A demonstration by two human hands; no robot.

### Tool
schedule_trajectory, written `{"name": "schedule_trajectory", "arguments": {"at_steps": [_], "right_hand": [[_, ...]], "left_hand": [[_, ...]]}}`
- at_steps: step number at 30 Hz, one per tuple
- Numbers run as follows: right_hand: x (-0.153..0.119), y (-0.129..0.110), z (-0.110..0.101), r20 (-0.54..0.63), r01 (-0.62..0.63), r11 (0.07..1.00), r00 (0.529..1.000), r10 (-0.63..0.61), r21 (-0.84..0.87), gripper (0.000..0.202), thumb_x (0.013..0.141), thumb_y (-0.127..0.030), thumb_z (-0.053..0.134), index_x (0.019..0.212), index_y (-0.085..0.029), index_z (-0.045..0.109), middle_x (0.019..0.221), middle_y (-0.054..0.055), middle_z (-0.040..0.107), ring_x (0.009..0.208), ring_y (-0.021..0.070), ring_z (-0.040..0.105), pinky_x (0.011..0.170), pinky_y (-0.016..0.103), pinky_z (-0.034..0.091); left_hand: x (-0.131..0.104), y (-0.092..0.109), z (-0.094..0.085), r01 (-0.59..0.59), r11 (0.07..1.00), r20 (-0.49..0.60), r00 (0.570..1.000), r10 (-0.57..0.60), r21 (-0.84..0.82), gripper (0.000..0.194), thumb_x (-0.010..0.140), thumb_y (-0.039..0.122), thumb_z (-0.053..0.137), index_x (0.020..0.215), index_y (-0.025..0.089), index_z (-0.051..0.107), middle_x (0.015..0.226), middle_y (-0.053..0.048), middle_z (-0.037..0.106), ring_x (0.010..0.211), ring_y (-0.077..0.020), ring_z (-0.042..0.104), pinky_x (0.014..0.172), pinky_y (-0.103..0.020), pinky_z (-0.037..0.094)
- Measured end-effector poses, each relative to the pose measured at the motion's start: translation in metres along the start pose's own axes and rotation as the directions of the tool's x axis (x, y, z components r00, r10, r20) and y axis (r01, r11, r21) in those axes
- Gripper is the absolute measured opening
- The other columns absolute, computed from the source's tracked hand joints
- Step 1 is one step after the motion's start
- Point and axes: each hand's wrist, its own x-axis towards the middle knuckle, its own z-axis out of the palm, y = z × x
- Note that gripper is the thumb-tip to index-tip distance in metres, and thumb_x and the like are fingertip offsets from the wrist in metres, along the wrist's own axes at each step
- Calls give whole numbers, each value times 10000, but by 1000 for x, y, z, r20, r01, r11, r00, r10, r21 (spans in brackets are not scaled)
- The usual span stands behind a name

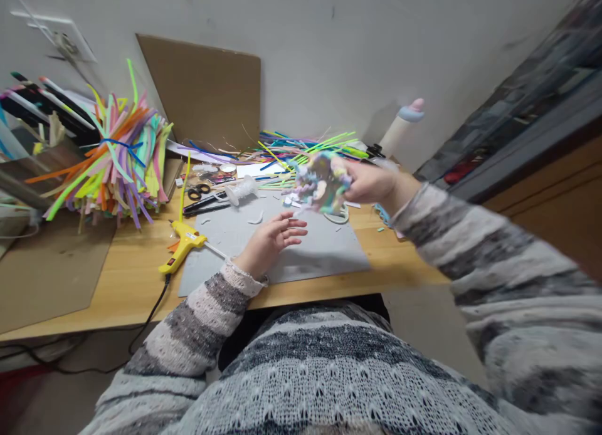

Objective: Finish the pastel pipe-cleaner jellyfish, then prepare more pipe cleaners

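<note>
R hand's [371, 181] fingers are closed on the edge of a pastel fuzzy piece [324, 185], held above the mat's far side, approx 1 o'clock from mat centre; it's motion-blurred, so fine detail can't be told. L hand's [273, 239] fingers are loosely curled, slightly apart, w/ nothing in them, over the grey mat [324, 250] at approx 10 o'clock, below and left of the piece, not touching it. Further out: a white curl [256, 219] on the mat at 11; a clear spool [243, 190] and black scissors [197, 192] beyond it; loose fuzzy stems [324, 145] at 12; a white bottle w/ pink tip [399, 129] at 1; a yellow glue gun [187, 237] at 9; a big stem bundle [125, 150] at 10. Risks, my judgement: the glue gun's white stick ends v. near the L cuff [242, 279], so a sleeve drag could swing the gun; if it's hot (can't tell), that means a burn or stray glue. R hand grips just one side, so the piece might bend or drop b/c the rest looks unsupported.
</note>
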Motion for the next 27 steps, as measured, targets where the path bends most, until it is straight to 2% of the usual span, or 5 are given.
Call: {"name": "schedule_trajectory", "arguments": {"at_steps": [4, 8, 14, 21, 27], "right_hand": [[-7, 85, 17, -243, 72, 995, 966, -86, -68, 943, 536, -346, 851, 1338, -256, 364, 1354, 121, 538, 1096, 238, 624, 893, 375, 541], [-12, 124, 20, -289, 62, 971, 949, -129, -231, 915, 617, -432, 811, 1372, -262, 321, 1454, 135, 416, 1249, 257, 521, 1000, 402, 474], [-20, 145, 7, -364, -147, 693, 914, -177, -705, 814, 643, -519, 789, 1326, -217, 466, 1367, 148, 514, 1283, 332, 460, 1068, 524, 342], [-29, 150, 16, -382, -295, 468, 918, -102, -833, 771, 662, -562, 749, 1309, -234, 489, 1382, 144, 496, 1316, 368, 407, 1050, 576, 319], [-36, 151, 10, -355, -287, 441, 932, -78, -850, 788, 735, -312, 607, 1450, -210, 294, 1472, 176, 394, 1401, 382, 298, 1102, 650, 211]], "left_hand": [[4, -5, -2, -22, 998, -45, 999, 19, -62, 372, 757, 242, 626, 1111, 161, 546, 982, -101, 680, 776, -201, 691, 627, -300, 558], [11, -8, -12, -102, 988, -215, 968, 125, 118, 436, 651, 150, 673, 1074, 182, 572, 951, -42, 652, 641, -137, 639, 502, -251, 544], [17, -11, -22, -32, 871, -286, 938, 196, 491, 422, 706, 193, 642, 1127, 204, 616, 979, -23, 632, 542, -82, 591, 478, -217, 512], [17, -14, -24, 49, 728, -294, 932, 213, 684, 429, 782, 238, 635, 1206, 193, 589, 1003, -62, 627, 608, -110, 595, 532, -236, 485], [-7, 31, -35, 74, 288, -233, 788, 569, 955, 394, 847, 292, 579, 1231, 203, 570, 1098, -78, 625, 763, -154, 574, 667, -270, 467]]}}
